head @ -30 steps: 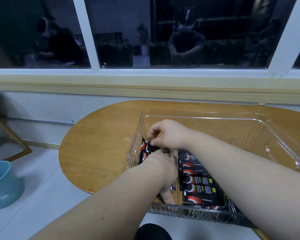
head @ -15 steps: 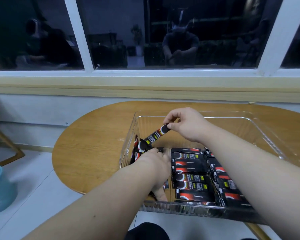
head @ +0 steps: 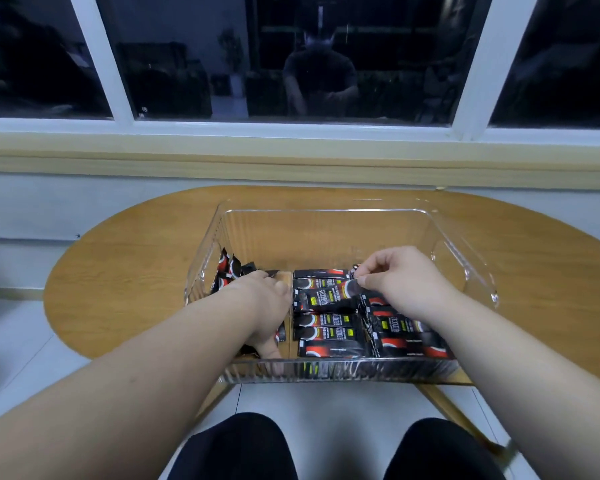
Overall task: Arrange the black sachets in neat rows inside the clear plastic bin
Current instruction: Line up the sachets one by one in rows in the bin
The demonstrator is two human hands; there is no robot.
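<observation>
Bin: the clear plastic bin (head: 326,211) sits on a wooden table (head: 125,271), its near wall at the table's front edge.
Right hand: the right hand (head: 402,282) pinches one black sachet (head: 329,296) by its right end between thumb and forefinger, the other fingers curled.
Sachet: tilted, slanting across the middle row (head: 329,336).
Middle row: sachets lying flat, labels up, one behind another.
Right row (head: 406,344): flat sachets, partly hidden under the right wrist.
Left hand: the left hand (head: 267,306) is inside the bin's left side, over the left bunch (head: 227,268); whether it grips cannot be told.
Left bunch: sachets standing on edge by the left wall.
Window (head: 291,64): dark panes behind the table.
</observation>
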